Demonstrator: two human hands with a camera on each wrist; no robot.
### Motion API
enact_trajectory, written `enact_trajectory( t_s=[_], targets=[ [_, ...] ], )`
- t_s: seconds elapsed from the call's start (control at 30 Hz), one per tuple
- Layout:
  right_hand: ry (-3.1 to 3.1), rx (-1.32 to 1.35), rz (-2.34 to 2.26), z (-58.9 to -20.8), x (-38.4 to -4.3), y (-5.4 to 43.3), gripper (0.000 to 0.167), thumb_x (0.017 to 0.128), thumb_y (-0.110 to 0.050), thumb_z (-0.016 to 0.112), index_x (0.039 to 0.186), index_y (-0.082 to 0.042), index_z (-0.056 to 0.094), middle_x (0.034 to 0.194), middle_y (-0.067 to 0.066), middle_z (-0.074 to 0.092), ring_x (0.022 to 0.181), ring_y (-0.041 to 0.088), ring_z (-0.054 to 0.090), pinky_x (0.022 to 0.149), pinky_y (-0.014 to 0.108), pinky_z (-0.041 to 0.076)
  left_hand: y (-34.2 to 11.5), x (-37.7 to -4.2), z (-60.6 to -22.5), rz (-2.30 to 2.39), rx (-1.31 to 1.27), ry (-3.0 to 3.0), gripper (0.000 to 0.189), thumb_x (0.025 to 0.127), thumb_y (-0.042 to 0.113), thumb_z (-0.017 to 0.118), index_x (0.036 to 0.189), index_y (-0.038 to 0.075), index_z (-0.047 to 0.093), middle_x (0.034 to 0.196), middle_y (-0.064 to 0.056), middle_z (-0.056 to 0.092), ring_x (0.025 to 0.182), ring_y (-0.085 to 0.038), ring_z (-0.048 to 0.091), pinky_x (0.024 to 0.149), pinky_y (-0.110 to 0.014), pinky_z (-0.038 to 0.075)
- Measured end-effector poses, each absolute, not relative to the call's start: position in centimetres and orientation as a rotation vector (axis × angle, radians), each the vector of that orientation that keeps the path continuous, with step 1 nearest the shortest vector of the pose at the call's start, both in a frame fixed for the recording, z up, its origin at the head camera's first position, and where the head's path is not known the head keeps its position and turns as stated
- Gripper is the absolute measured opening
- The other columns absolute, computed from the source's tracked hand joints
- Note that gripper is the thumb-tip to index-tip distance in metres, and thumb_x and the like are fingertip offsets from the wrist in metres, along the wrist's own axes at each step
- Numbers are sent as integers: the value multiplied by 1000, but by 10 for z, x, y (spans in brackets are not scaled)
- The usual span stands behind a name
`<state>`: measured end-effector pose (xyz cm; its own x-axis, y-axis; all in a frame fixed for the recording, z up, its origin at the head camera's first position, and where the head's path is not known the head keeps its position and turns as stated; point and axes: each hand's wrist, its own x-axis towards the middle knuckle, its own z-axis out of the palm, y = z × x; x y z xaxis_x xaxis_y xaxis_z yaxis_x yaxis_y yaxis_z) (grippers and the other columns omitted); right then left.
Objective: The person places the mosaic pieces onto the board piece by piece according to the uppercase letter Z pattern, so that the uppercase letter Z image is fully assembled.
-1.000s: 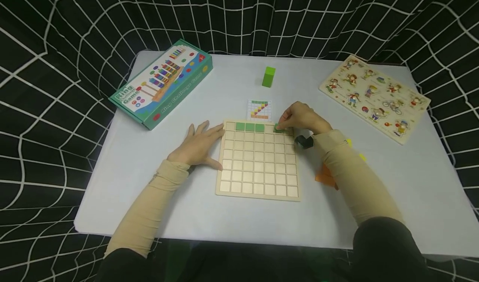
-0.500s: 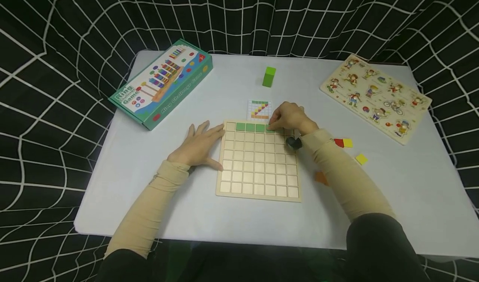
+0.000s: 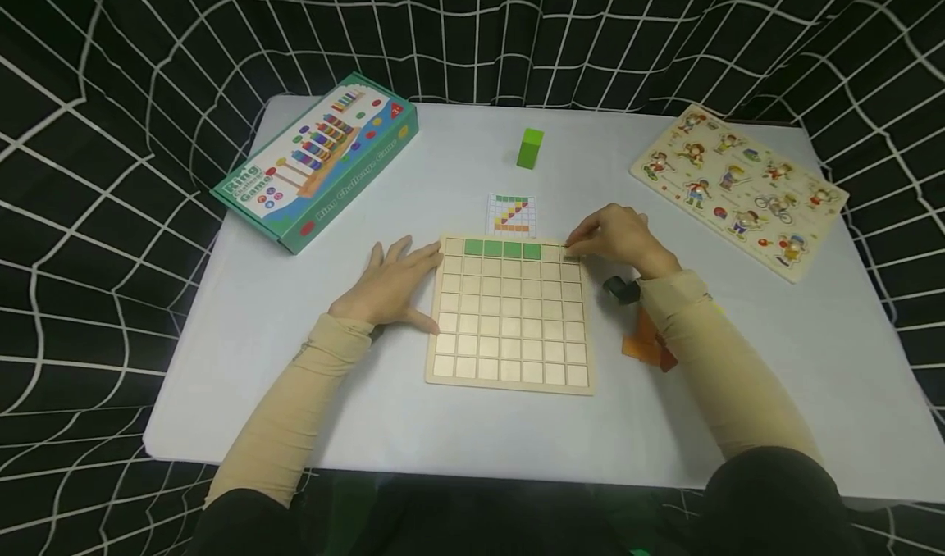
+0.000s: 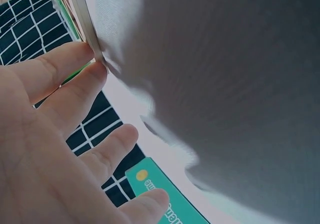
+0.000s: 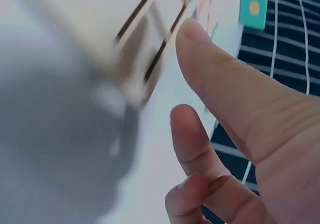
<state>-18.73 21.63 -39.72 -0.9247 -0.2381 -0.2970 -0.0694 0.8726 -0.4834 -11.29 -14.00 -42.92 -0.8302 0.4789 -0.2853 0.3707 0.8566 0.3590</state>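
Observation:
In the head view a wooden grid board (image 3: 511,326) lies on the white table, with several green square tiles (image 3: 493,249) side by side in its top row. My left hand (image 3: 387,288) spreads along the board's left edge, fingers extended. Two of its fingertips (image 4: 95,66) touch that edge in the left wrist view. My right hand (image 3: 616,236) is at the board's top right corner. Seen from the right wrist, its thumb (image 5: 200,43) and forefinger stand apart with nothing between them, and the other fingers bend loosely.
A small pattern card (image 3: 512,216) lies just beyond the board, a green block (image 3: 530,148) behind it. Orange tiles (image 3: 642,347) lie right of the board, partly under my right forearm. A Ring Challenge Game box (image 3: 317,162) and a picture peg puzzle (image 3: 738,187) flank the far side.
My right hand moved left along the top row, and then back right to the corner. The green tile it held now sits at the row's right end. The left hand stayed put.

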Motion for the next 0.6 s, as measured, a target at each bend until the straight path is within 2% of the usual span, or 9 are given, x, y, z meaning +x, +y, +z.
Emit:
enact_trajectory(
  t_s=[0.2, 0.43, 0.6],
  targets=[
    [2696, -160, -643, -392, -178, 252, 32, 90, -30, 80, 110, -6, 80, 129, 24, 72, 128, 46, 54, 105, 62, 28, -139, -113, -428, 422, 624, 2655, 120, 68, 57, 89, 164, 15, 30, 176, -1, 19, 162, -45, 6, 123, -79, 4],
    [2695, -65, -619, -389, -167, 289, 40, 92, -34, 77, 116, -3, 77, 129, 27, 70, 124, 46, 54, 99, 59, 30, -139, -114, -427, 415, 630, 2660, 120, 68, 56, 89, 164, 15, 30, 176, -1, 19, 162, -46, 7, 123, -79, 4],
    [2667, 21, -627, -390, -156, 314, 40, 92, -32, 77, 118, -1, 76, 127, 29, 70, 122, 45, 52, 100, 62, 27, -139, -112, -428, 399, 633, 2666, 120, 68, 57, 88, 164, 14, 31, 176, -1, 18, 162, -47, 8, 123, -79, 6]
  ],
)
